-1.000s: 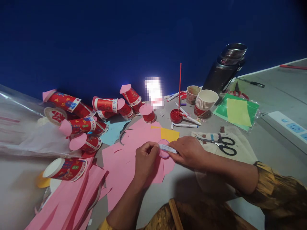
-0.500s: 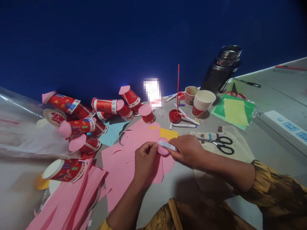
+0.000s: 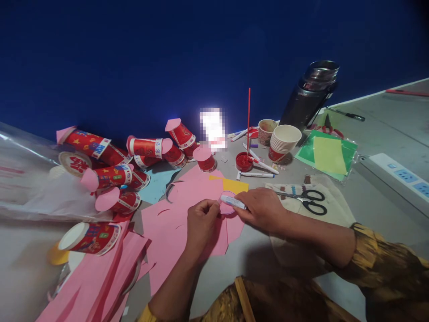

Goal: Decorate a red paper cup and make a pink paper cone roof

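My right hand (image 3: 259, 205) is closed around a white glue tube (image 3: 233, 202) with blue print. The tube's tip lies over a pink paper circle (image 3: 228, 209) with a purple outline. At the circle's left edge, my left hand (image 3: 203, 219) pinches it between thumb and fingers. Beneath both hands spread pink paper sheets (image 3: 181, 223) with curved cuts in them. A yellow paper piece (image 3: 236, 185) lies just beyond the circle. Scissors (image 3: 306, 200) with black handles rest on a cream cloth (image 3: 330, 210) beside my right forearm.
Red paper cups (image 3: 112, 176) with pink paper discs cluster at left, near a clear plastic bag (image 3: 30, 179). Beyond my hands are a red paint pot (image 3: 244, 162), several markers (image 3: 257, 175) and stacked cups (image 3: 284, 141). A dark thermos (image 3: 306, 96) and a power strip (image 3: 398, 179) stand right.
The glue tube has tilted slightly over the pink circle, its tip a little higher. My left hand keeps its pinch on the circle's edge.
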Demonstrator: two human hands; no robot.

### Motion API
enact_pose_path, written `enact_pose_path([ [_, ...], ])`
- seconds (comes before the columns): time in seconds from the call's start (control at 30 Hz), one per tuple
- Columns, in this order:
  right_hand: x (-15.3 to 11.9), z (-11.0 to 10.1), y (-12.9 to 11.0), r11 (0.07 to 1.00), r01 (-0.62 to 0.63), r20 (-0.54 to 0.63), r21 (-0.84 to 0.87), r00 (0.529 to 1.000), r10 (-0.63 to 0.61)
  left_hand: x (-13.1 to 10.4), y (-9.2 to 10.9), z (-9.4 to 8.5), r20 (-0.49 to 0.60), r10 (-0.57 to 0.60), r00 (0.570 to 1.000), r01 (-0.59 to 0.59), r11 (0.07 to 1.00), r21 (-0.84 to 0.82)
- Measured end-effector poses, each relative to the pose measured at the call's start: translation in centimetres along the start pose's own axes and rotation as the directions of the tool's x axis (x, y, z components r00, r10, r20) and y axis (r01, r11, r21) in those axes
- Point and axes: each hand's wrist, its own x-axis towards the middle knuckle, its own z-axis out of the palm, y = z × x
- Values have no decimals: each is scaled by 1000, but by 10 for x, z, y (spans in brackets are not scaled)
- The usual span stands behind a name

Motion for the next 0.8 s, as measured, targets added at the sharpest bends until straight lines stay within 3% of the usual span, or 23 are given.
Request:
enact_pose_path([
  [0.17,6,-9,5,986,-161,-53,51,985,164,3,1,-3,-19,-20,1000,19,999,-46],
  [0.3,14,-17,13,969,-247,15,-14,969,247,5,4,-6,-28,-35,999,32,996,-87],
  [0.5,20,-13,21,966,-237,167,-101,954,251,6,6,-11,-12,-52,999,50,991,-121],
  [0.8,17,-6,22,971,-237,120,36,965,231,11,-3,-15,2,-15,1000,15,994,-108],
])
